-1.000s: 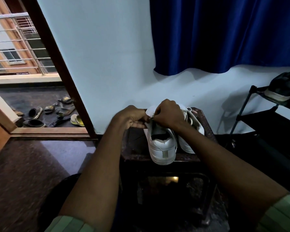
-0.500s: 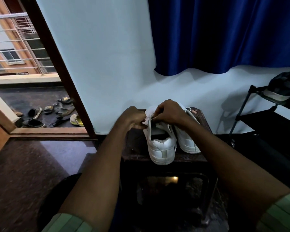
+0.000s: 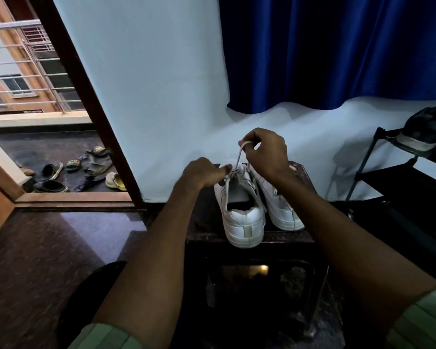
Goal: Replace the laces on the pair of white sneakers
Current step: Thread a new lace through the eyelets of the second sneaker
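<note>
Right now, by item:
Sneakers: two white sneakers stand side by side, heels toward the person, on a dark desk.
Left sneaker: nearer, heel over the desk's front edge.
Right sneaker: just beside it.
Lace: runs taut from the left sneaker's eyelets up to the right hand.
Right hand: raised, pinching the lace end.
Left hand: fingers curled at the eyelets; whether it grips the lace cannot be told.

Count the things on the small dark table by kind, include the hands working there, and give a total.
White sneakers: 2, the left sneaker and the right sneaker
Laces being pulled: 1, the lace
Hands: 2, the left hand and the right hand
Total: 5
</note>
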`<state>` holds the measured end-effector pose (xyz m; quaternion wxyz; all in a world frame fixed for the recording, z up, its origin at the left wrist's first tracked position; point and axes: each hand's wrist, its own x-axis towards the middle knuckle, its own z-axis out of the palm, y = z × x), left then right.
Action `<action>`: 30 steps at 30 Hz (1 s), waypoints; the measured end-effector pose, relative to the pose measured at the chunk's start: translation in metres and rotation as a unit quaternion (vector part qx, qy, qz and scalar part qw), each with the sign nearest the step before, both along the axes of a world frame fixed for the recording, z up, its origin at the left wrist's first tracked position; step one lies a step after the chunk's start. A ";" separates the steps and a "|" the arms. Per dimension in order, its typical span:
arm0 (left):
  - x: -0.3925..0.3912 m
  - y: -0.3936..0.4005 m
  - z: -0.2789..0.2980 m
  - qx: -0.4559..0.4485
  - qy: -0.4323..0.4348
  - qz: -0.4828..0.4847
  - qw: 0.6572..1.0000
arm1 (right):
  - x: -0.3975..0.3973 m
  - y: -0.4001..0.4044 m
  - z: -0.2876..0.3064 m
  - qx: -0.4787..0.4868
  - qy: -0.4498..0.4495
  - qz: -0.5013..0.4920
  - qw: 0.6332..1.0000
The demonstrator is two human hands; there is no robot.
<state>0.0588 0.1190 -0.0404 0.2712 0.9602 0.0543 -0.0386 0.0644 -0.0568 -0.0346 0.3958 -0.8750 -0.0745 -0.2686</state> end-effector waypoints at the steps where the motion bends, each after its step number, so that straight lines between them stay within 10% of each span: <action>1: 0.002 -0.002 -0.002 -0.003 -0.007 -0.017 1.000 | 0.000 0.001 0.001 0.025 0.003 0.002 1.000; 4: -0.003 -0.008 0.007 -0.117 -0.116 -0.015 0.986 | 0.000 -0.001 -0.001 0.051 0.042 0.023 0.998; 9: -0.003 -0.009 0.020 -0.503 -0.170 0.036 0.846 | 0.003 -0.002 -0.007 0.003 0.079 0.063 0.995; 12: 0.009 0.003 0.008 -0.178 -0.204 0.023 0.962 | 0.005 -0.003 -0.006 -0.020 0.071 0.048 0.996; 16: 0.013 0.006 -0.015 0.081 -0.080 -0.059 0.992 | 0.007 -0.006 -0.009 -0.016 0.060 0.000 0.998; 20: 0.009 0.000 -0.004 -0.001 -0.169 -0.044 0.985 | 0.004 -0.008 -0.006 0.060 0.062 0.010 0.996; 26: 0.004 -0.001 0.016 -0.422 -0.161 0.026 0.892 | 0.006 -0.008 -0.004 0.079 0.073 0.084 0.991; 28: 0.004 0.002 0.013 -0.414 -0.104 0.028 0.904 | 0.005 -0.006 -0.005 0.080 0.078 0.116 0.987; 30: 0.008 0.004 0.004 -0.221 -0.081 0.017 0.972 | 0.004 -0.005 -0.006 0.091 0.084 0.156 0.980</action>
